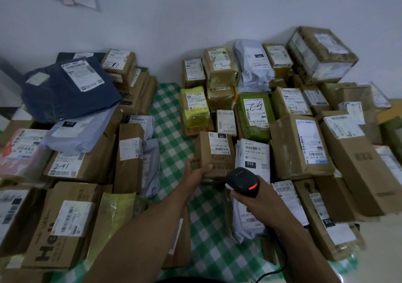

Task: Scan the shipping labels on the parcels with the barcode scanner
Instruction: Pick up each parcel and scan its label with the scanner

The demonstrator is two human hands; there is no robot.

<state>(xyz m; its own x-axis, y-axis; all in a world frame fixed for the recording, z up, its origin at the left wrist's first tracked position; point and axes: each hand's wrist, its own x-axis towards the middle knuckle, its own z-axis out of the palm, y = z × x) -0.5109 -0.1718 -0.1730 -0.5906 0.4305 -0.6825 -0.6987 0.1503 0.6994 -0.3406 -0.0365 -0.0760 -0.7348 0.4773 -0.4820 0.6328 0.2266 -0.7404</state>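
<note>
At centre frame, the box (214,154) lies label (218,145) up on the checked cloth (171,117). The left hand (195,171) grips its near corner, likely steadying it for reading. Just lower right, the right hand (250,200) grips the scanner (242,181), aimed that way. Parcels (300,145) crowd both sides.

Both your arms reach forward, each hand holding something.
Your left arm stretches toward 1 o'clock, left hand (196,172) gripping the carton (215,152) at its near corner; your right hand (261,204), at 4 o'clock from it, wraps round the scanner (242,179).
</note>
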